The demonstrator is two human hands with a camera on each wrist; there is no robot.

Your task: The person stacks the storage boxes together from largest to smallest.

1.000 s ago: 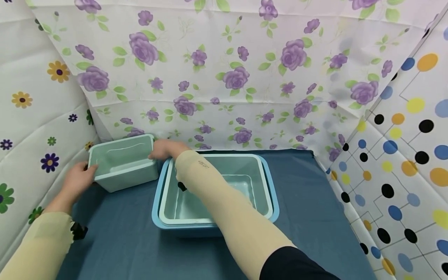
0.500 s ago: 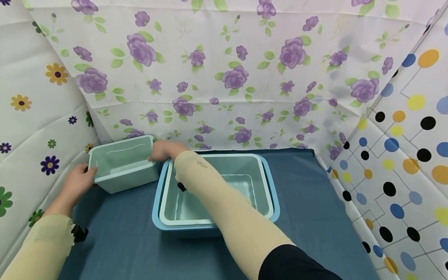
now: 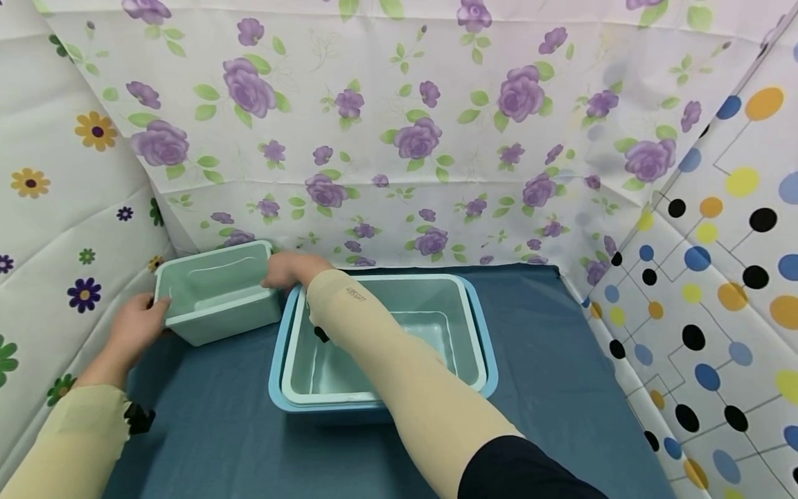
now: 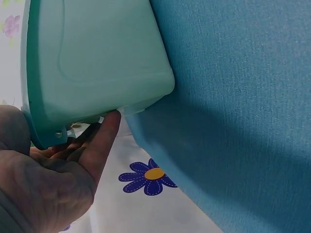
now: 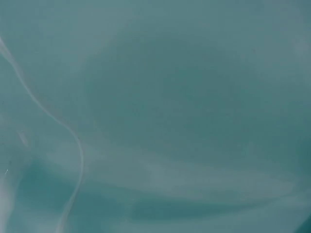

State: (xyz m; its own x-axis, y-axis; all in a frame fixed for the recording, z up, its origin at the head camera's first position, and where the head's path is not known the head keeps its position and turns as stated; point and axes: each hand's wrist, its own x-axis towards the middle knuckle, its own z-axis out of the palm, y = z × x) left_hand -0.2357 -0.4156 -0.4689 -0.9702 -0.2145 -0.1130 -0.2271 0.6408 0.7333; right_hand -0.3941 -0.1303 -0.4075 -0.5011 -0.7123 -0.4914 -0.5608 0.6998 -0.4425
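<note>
A small pale green plastic bin point(image 3: 227, 322) stands at the back left on the blue cloth, its opening upward. My left hand point(image 3: 134, 329) holds its left end, with the thumb at the rim. In the left wrist view, fingers point(image 4: 102, 145) of that hand lie against the outside of the bin's end wall point(image 4: 107, 53). At the other end my right hand point(image 3: 291, 269) grips the bin's right rim; its fingertips are partly hidden. The right forearm crosses over a larger pale green bin point(image 3: 461, 326), which sits inside a blue bin point(image 3: 489, 367).
Blue cloth point(image 3: 548, 388) covers the table. A purple-flowered curtain point(image 3: 386, 138) hangs behind, a daisy-print one point(image 3: 56, 229) at left and a dotted one point(image 3: 717, 277) at right. Pale green plastic point(image 5: 170, 97) fills the right wrist view, showing no hand.
</note>
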